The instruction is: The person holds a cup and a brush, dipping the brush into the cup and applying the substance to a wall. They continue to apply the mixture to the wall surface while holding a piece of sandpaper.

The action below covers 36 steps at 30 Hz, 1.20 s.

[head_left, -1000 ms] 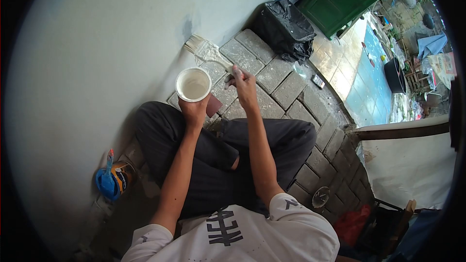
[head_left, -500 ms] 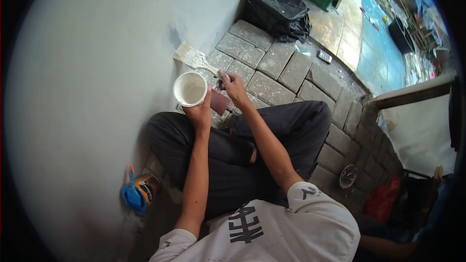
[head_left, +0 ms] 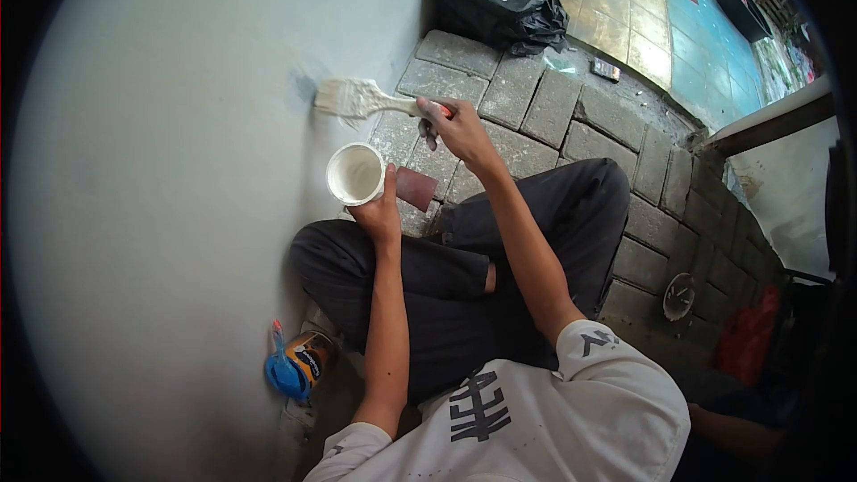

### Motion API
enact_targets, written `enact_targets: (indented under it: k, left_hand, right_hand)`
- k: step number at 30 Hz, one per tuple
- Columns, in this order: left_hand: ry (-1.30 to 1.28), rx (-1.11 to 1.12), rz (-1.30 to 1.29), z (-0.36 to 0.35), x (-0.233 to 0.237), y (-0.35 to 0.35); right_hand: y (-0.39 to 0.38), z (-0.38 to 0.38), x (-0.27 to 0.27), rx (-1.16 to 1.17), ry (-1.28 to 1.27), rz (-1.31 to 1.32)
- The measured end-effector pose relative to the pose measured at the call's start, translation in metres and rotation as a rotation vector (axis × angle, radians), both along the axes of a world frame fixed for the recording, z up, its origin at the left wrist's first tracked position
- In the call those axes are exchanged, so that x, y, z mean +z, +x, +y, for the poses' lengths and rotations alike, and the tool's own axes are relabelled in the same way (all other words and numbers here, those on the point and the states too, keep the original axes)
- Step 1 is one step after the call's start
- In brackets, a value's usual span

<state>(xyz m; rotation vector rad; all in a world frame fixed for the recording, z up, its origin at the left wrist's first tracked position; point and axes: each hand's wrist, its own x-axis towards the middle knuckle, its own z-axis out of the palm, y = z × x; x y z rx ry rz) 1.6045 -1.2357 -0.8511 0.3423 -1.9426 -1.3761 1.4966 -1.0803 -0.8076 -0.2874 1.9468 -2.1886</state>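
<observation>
My left hand point(head_left: 378, 212) is wrapped round a white round tub point(head_left: 355, 174) with pale contents. Beside that hand, a dark red piece point(head_left: 416, 189) shows over the paving; whether my hand touches it is unclear. My right hand point(head_left: 453, 129) grips the handle of a wide, paint-coated brush point(head_left: 361, 100). The bristles point left, against or very near a grey patch point(head_left: 305, 85) on the pale wall point(head_left: 178, 170). The brush is above the tub in the view, apart from it.
A black bag-lined bin point(head_left: 500, 0) stands at the wall's far end. Near the wall below my left knee is an orange-and-black can point(head_left: 312, 355) with a blue brush point(head_left: 287, 375). A clear round lid or dish point(head_left: 678, 296) lies on the pavers point(head_left: 638, 223) at right.
My right hand has lifted the brush away from the tub, and its bristles have turned level toward the wall. The whole view has shifted slightly. My left hand still holds the tub.
</observation>
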Motion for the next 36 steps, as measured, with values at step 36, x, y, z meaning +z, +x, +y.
enact_targets:
  k: [36]
  left_hand:
    - [-0.090,0.006,0.084,0.004,0.003,-0.003]
  right_hand:
    - [-0.008,-0.008,-0.049,0.031,0.066,-0.068]
